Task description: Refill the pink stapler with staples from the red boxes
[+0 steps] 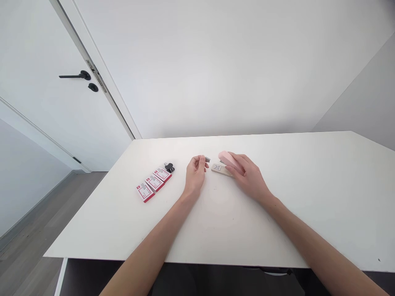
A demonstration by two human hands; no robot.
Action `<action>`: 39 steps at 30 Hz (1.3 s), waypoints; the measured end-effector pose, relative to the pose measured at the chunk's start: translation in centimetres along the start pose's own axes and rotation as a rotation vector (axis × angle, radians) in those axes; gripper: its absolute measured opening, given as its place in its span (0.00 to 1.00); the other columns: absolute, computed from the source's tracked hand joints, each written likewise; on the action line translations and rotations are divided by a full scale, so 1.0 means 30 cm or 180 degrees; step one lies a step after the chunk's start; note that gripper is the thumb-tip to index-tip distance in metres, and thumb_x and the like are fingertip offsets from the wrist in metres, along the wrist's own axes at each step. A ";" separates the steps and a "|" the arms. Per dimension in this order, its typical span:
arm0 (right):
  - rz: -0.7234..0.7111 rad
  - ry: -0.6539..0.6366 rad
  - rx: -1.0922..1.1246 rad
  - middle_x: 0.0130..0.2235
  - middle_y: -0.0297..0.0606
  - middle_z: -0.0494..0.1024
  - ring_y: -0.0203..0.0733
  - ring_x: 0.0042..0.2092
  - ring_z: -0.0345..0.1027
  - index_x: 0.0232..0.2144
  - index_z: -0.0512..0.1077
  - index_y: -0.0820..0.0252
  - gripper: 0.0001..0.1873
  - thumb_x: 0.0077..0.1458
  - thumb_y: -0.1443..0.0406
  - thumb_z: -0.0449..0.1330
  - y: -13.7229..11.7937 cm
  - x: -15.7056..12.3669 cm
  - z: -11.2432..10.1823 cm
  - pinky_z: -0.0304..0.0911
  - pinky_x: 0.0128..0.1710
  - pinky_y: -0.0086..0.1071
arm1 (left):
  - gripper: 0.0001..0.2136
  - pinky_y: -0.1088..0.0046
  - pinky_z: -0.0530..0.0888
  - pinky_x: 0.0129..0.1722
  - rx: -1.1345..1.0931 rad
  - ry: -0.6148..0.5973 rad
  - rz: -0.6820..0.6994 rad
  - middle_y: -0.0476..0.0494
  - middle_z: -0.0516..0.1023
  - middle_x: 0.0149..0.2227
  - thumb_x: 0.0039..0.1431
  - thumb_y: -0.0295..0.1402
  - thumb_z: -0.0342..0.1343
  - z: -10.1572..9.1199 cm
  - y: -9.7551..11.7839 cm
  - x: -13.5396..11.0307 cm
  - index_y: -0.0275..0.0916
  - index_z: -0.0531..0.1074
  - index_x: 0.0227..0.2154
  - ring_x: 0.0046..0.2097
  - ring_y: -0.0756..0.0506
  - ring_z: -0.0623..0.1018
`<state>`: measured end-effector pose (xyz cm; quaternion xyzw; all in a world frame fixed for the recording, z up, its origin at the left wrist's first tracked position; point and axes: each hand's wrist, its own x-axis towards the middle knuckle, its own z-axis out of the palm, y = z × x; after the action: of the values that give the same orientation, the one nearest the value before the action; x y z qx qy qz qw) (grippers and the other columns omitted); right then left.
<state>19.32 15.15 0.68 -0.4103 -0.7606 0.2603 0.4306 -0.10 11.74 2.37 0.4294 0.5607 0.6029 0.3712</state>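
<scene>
My left hand (195, 169) pinches a short grey strip of staples (207, 159) between thumb and fingertips. To its right, my right hand (248, 174) is closed around a pink stapler (231, 160), held tilted with its rounded end toward my left hand. Below the stapler is a flat beige bar (222, 169) with a black-and-white printed label. My right fingers cover its far end, so whether it joins the stapler cannot be told. The staple strip and the stapler are apart.
Three red-and-white small boxes (154, 183) lie in a slanting row on the left of the white table (277, 230), with grey strips on them. A small black object (169, 167), perhaps a staple remover, sits at their far end. A wall (228, 70) stands behind; a door (46, 82) is at left.
</scene>
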 end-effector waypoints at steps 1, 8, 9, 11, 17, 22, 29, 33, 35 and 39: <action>-0.0047 -0.0071 0.0005 0.63 0.44 0.72 0.54 0.62 0.68 0.67 0.65 0.46 0.26 0.70 0.51 0.55 0.001 -0.001 0.002 0.67 0.58 0.51 | 0.15 0.68 0.72 0.43 0.0024 -0.0020 0.0017 0.46 0.76 0.34 0.70 0.47 0.54 0.001 0.003 -0.002 0.40 0.73 0.39 0.36 0.48 0.73; -0.0546 0.0024 0.0097 0.69 0.43 0.63 0.54 0.69 0.60 0.64 0.69 0.42 0.25 0.67 0.53 0.61 -0.039 -0.014 0.008 0.64 0.66 0.52 | 0.14 0.68 0.72 0.45 0.0259 -0.0486 0.0260 0.45 0.77 0.35 0.71 0.46 0.53 0.015 0.025 -0.020 0.40 0.71 0.37 0.38 0.47 0.75; -0.0580 0.0113 0.0110 0.67 0.43 0.65 0.54 0.68 0.62 0.59 0.73 0.43 0.20 0.66 0.53 0.63 -0.048 -0.015 0.007 0.64 0.65 0.53 | 0.14 0.68 0.72 0.45 0.0282 -0.0580 0.0290 0.45 0.77 0.37 0.71 0.46 0.53 0.020 0.026 -0.025 0.40 0.71 0.37 0.39 0.47 0.75; -0.0624 0.0255 0.0138 0.62 0.43 0.69 0.54 0.64 0.66 0.47 0.78 0.46 0.10 0.65 0.54 0.64 -0.061 -0.015 0.006 0.65 0.64 0.53 | 0.13 0.68 0.72 0.45 0.0324 -0.0755 0.0334 0.44 0.78 0.39 0.71 0.45 0.53 0.030 0.026 -0.036 0.40 0.71 0.38 0.41 0.47 0.76; -0.0472 0.0154 0.0229 0.59 0.42 0.72 0.54 0.57 0.72 0.36 0.78 0.49 0.09 0.66 0.54 0.63 -0.069 -0.012 0.002 0.71 0.55 0.52 | 0.11 0.68 0.73 0.42 0.0409 -0.0953 0.0379 0.44 0.79 0.41 0.71 0.44 0.53 0.049 0.025 -0.060 0.42 0.71 0.39 0.42 0.46 0.77; -0.0389 0.0308 0.0176 0.57 0.43 0.74 0.54 0.59 0.71 0.39 0.77 0.50 0.11 0.68 0.53 0.60 -0.062 -0.007 0.001 0.70 0.55 0.50 | 0.11 0.68 0.73 0.43 0.0449 -0.0841 0.0466 0.45 0.80 0.41 0.71 0.44 0.54 0.047 0.032 -0.059 0.42 0.72 0.40 0.43 0.45 0.77; 0.0156 0.0583 0.0051 0.52 0.44 0.78 0.50 0.51 0.73 0.48 0.73 0.53 0.18 0.66 0.49 0.61 -0.023 0.009 0.003 0.70 0.43 0.43 | 0.13 0.71 0.68 0.33 0.1108 -0.0685 0.0678 0.47 0.79 0.38 0.73 0.44 0.50 0.047 0.032 -0.063 0.41 0.71 0.37 0.35 0.48 0.73; 0.0546 0.0375 0.0167 0.46 0.43 0.80 0.48 0.45 0.74 0.44 0.75 0.54 0.20 0.65 0.46 0.60 -0.023 0.006 0.001 0.69 0.39 0.41 | 0.11 0.69 0.71 0.37 0.1449 -0.0768 0.1296 0.47 0.77 0.37 0.74 0.40 0.49 0.049 0.003 -0.070 0.42 0.70 0.37 0.37 0.47 0.73; 0.0666 0.0072 0.0420 0.47 0.43 0.81 0.48 0.44 0.75 0.44 0.75 0.54 0.20 0.66 0.46 0.58 -0.032 0.004 0.000 0.70 0.38 0.40 | 0.08 0.66 0.73 0.45 0.1744 -0.0721 0.1817 0.44 0.76 0.41 0.73 0.37 0.50 0.051 -0.009 -0.076 0.42 0.70 0.39 0.43 0.45 0.73; 0.0762 -0.0416 0.0856 0.53 0.43 0.81 0.49 0.48 0.78 0.49 0.75 0.51 0.17 0.67 0.49 0.58 -0.045 0.000 0.000 0.73 0.42 0.41 | 0.06 0.56 0.69 0.58 0.2455 -0.0269 0.2645 0.35 0.71 0.58 0.70 0.33 0.53 0.055 -0.009 -0.085 0.42 0.73 0.46 0.59 0.38 0.69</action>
<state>18.79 14.45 1.69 -0.4189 -0.6910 0.4350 0.3972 2.33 9.99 1.84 0.7422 0.5088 0.4322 -0.0588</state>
